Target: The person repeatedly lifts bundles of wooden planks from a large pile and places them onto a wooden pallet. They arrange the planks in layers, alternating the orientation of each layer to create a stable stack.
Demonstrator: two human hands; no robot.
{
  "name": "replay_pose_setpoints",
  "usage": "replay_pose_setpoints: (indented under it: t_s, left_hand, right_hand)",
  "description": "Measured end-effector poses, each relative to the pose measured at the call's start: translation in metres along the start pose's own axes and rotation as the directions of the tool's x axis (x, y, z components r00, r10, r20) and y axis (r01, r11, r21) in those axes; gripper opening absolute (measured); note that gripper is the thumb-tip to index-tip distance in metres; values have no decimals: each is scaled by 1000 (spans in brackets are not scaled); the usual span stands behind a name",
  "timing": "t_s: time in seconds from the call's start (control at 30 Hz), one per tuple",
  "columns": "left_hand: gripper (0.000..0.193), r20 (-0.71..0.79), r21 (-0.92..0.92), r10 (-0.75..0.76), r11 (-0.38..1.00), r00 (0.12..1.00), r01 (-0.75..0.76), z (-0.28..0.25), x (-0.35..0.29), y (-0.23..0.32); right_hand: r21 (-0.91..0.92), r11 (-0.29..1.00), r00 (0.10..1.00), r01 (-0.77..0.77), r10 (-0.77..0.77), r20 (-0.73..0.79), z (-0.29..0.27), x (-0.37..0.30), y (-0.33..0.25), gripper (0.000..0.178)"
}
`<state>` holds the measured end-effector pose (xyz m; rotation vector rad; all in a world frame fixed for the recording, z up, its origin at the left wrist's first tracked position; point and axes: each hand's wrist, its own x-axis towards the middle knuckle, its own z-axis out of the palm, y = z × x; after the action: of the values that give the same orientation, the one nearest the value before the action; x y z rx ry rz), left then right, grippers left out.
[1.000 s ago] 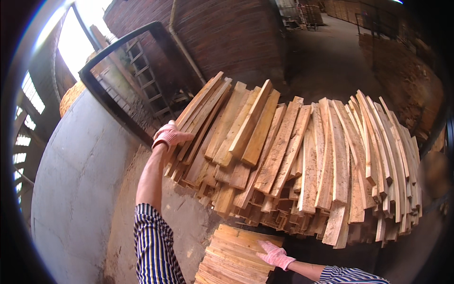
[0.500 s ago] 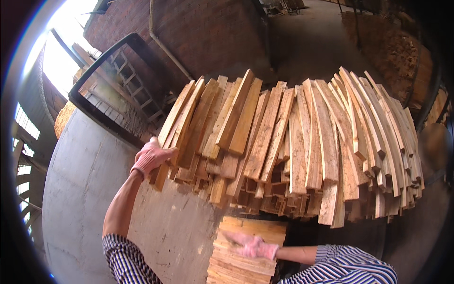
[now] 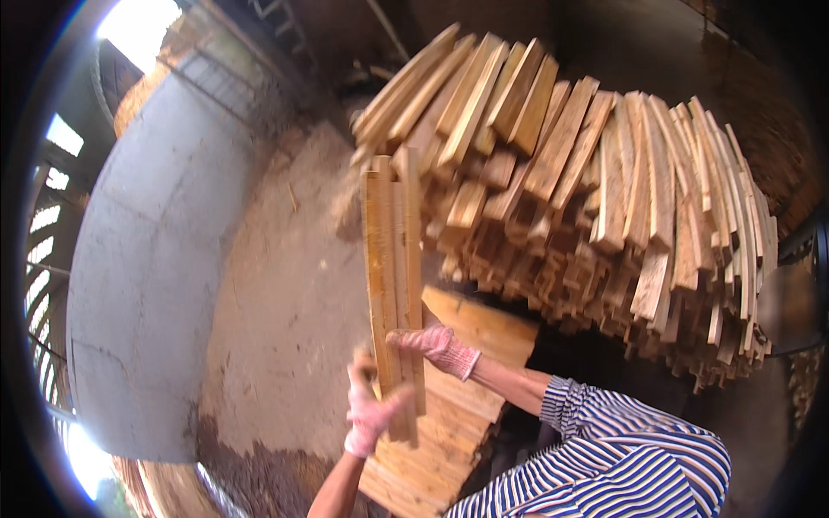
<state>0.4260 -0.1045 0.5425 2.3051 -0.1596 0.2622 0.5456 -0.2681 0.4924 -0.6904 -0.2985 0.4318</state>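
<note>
A sleeve (image 3: pixel 639 457) with dark blue and white stripes covers the right arm at the lower edge. The left hand (image 3: pixel 371 410), in a pink and white glove and a little blurred, is closed around the lower part of a few long wooden strips (image 3: pixel 384 259), its thumb across their front. The right hand (image 3: pixel 439 347), gloved alike, lays its fingers over the front of the same strips, a little higher up; whether it grips them cannot be told. The strips stand side by side, lengthwise away from the person, above the floor. Just beneath and to the right, flat boards (image 3: pixel 440 436) lie close together in a layer. Bare brown floor (image 3: pixel 276 328) shows to the left, with a dark ragged patch (image 3: pixel 268 470) near the bottom. Beyond the hands, a large pile of wood (image 3: pixel 561 190) spreads to the right, its pieces lying unevenly. A gray wall (image 3: pixel 151 250) runs along the left, with bright openings (image 3: pixel 39 250) past it.
</note>
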Motion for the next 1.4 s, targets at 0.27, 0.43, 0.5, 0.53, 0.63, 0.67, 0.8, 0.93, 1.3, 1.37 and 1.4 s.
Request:
replay_pose_setpoints:
  t_s: [0.27,0.43,0.5,0.53,0.63,0.67,0.8,0.93,1.3,1.37,1.4]
  left_hand:
    - [47,6,-196,-323,928,946,318,50,-136,-171]
    - [45,15,-338,-469,829,883,446,124,-189,-225]
    - [48,50,-608,-564,638,825,473,135,-197,-262]
    - [48,87,-719,-556,539,827,438,135,-203,-286]
    - [43,67,-949,-607,205,792,238,139,-236,-338]
    - [40,23,-974,-662,153,749,165,157,-231,-341]
    - [53,170,-974,-798,-226,579,-26,220,-197,-349]
    - [56,222,-959,-806,-283,549,-28,287,-186,-354]
    - [68,433,-891,-720,-435,543,134,355,-151,-362]
    - [75,247,-841,-801,103,546,531,322,-155,-341]
    - [68,47,-612,-772,479,633,629,321,-177,-346]
  right_hand:
    - [-794,562,919,-232,394,10,-51,-101,180,89]
    - [-902,381,858,-202,513,25,-149,-130,273,100]
    - [-927,305,841,-219,541,-21,-152,-122,283,105]
    - [-939,268,836,-214,547,-35,-149,-114,279,107]
    - [-933,325,829,-157,556,54,-126,-109,257,128]
    - [-932,346,871,-112,486,76,-129,-114,252,134]
    - [-922,290,842,-255,535,-65,-187,-99,234,106]
    - [-977,-97,879,-187,428,-211,-300,-41,218,87]
    - [-898,-415,981,-146,55,-185,-436,0,304,74]
    - [-961,-257,915,-100,356,-190,-348,-26,262,85]
    - [-962,-226,870,-152,432,-239,-324,-42,254,102]
